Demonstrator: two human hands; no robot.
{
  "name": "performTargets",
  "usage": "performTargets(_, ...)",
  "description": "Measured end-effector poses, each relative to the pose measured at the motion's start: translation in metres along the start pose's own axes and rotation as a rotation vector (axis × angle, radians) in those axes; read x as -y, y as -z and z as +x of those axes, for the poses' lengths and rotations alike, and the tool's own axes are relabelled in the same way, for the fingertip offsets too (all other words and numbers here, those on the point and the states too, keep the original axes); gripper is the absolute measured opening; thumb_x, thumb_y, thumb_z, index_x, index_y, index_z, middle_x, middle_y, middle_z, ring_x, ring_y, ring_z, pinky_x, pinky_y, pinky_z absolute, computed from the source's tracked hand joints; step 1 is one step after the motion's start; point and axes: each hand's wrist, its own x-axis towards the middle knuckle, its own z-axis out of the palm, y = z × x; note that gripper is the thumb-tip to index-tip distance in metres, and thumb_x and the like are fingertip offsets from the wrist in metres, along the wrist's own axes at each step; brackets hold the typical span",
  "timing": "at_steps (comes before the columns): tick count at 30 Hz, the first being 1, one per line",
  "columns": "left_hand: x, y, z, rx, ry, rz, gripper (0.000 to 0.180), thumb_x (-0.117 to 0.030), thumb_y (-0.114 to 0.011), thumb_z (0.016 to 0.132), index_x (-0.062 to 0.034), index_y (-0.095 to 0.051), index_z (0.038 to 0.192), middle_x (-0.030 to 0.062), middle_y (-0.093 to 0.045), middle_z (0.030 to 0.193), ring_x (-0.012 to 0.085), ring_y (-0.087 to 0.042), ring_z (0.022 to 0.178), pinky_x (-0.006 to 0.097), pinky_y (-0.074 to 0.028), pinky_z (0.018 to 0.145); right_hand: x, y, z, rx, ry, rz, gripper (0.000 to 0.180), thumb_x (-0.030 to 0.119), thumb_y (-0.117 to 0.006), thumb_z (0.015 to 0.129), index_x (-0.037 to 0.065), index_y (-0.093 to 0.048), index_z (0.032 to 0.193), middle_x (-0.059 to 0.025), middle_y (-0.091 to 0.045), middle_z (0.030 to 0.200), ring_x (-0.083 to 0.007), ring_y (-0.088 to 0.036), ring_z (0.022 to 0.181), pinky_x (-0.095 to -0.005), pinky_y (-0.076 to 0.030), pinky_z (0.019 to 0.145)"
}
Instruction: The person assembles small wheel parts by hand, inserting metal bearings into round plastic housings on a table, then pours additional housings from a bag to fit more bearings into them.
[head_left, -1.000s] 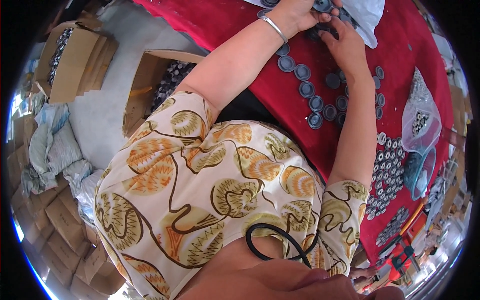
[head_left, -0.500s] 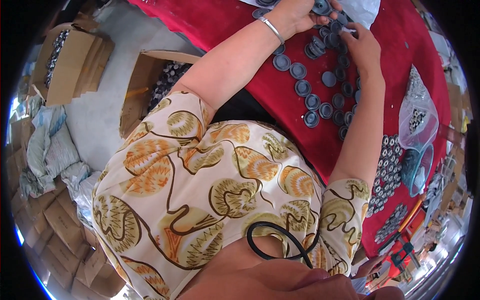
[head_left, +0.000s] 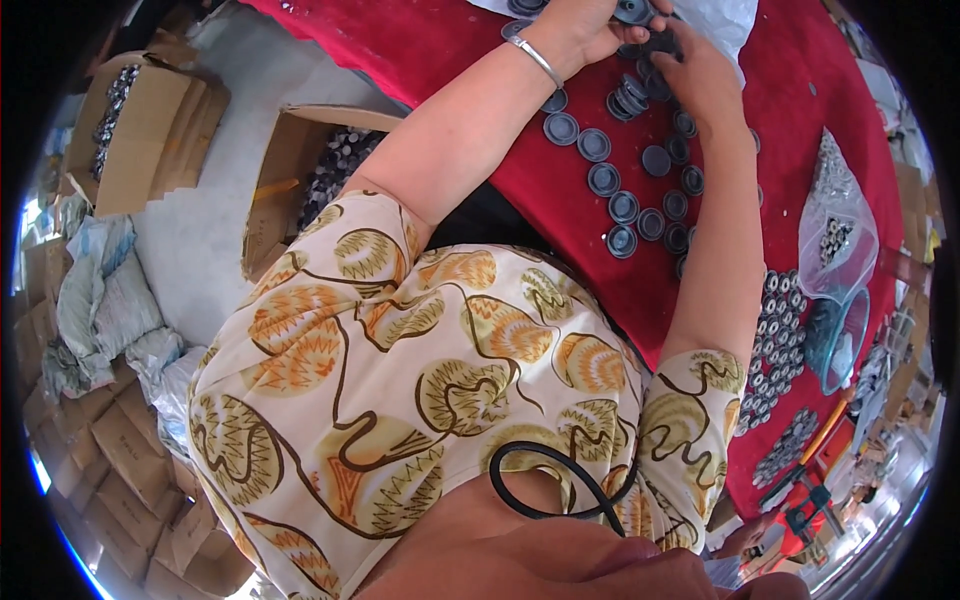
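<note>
At the far edge of the view, my left hand (head_left: 590, 35), with a silver bangle at its wrist, is closed around a round grey cap-like part (head_left: 637, 12). Close beside it on the right, my right hand (head_left: 705, 78) has its thumb and fingers bent around a dark grey disc (head_left: 661, 43), just below the left hand's fingers. The exact grip is partly hidden. Below both hands, a small tilted stack of grey discs (head_left: 628, 98) rests on the red cloth (head_left: 560, 210). Several round grey caps (head_left: 594, 145) lie scattered from there toward me, some behind my right forearm.
Rows of metal-centred rings (head_left: 775, 345), a clear bag of small parts (head_left: 838, 220) and a teal basket (head_left: 840, 340) are at the right. White plastic sheeting (head_left: 725, 25) lies at the far edge. Open cartons of parts (head_left: 268, 200) stand on the floor at left.
My right hand has moved left and slightly away from me, coming up to the left hand. The left hand has shifted slightly farther away, still holding the grey part.
</note>
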Motion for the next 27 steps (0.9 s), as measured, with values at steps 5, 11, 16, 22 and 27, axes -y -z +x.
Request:
performTargets(5, 0.0, 0.001, 0.001, -0.004, 0.014, 0.02, 0.019, -0.025, -0.057, 0.097, -0.0069, -0.063, 0.097, 0.0051, -0.065, 0.078, 0.015, -0.062, 0.061, 0.023, -0.044, 0.044, -0.001, -0.013, 0.008, 0.086, 0.017, -0.041, 0.042, 0.032, -0.069, 0.085, 0.011, -0.065, 0.121, -0.0192, -0.07, 0.105, -0.0387, -0.065, 0.101, -0.0456, -0.051, 0.086)
performTargets(11, 0.006, 0.002, 0.001, 0.013, 0.02, 0.039, 0.019, -0.025, -0.057, 0.097, -0.0069, -0.063, 0.094, 0.0047, -0.065, 0.078, 0.0149, -0.061, 0.062, 0.024, -0.046, 0.046, -0.028, 0.01, -0.017, -0.033, -0.356, 0.757, 0.038, 0.025, -0.069, 0.087, 0.003, -0.065, 0.118, -0.0104, -0.07, 0.096, -0.019, -0.065, 0.081, -0.029, -0.048, 0.065)
performTargets(16, 0.029, -0.008, 0.011, -0.016, 0.047, 0.197, 0.018, -0.022, -0.058, 0.096, -0.0056, -0.062, 0.092, 0.0048, -0.064, 0.078, 0.0141, -0.061, 0.062, 0.024, -0.047, 0.048, -0.065, 0.014, -0.055, -0.021, -0.495, 1.799, 0.032, 0.014, -0.061, 0.093, -0.001, -0.06, 0.122, -0.0121, -0.064, 0.105, -0.0199, -0.06, 0.079, -0.0223, -0.041, 0.056)
performTargets(22, 0.066, -0.082, 0.003, 0.245, -0.465, 0.909, 0.019, -0.018, -0.063, 0.09, -0.0014, -0.064, 0.1, 0.0111, -0.066, 0.09, 0.0209, -0.065, 0.082, 0.034, -0.053, 0.072, -0.067, -0.028, -0.089, -0.007, -0.267, 2.413, 0.032, 0.025, -0.045, 0.103, 0.008, -0.053, 0.129, -0.0065, -0.063, 0.121, -0.0229, -0.06, 0.113, -0.0321, -0.052, 0.075)
performTargets(27, 0.112, -0.077, 0.006, 0.477, -0.838, 1.408, 0.034, -0.029, -0.07, 0.08, -0.0087, -0.072, 0.107, 0.0148, -0.069, 0.102, 0.0288, -0.066, 0.098, 0.042, -0.054, 0.085, -0.053, -0.022, -0.098, -0.122, -0.264, 2.713, 0.036, 0.033, -0.044, 0.102, 0.013, -0.052, 0.131, -0.0065, -0.057, 0.132, -0.0242, -0.053, 0.126, -0.0434, -0.045, 0.104)
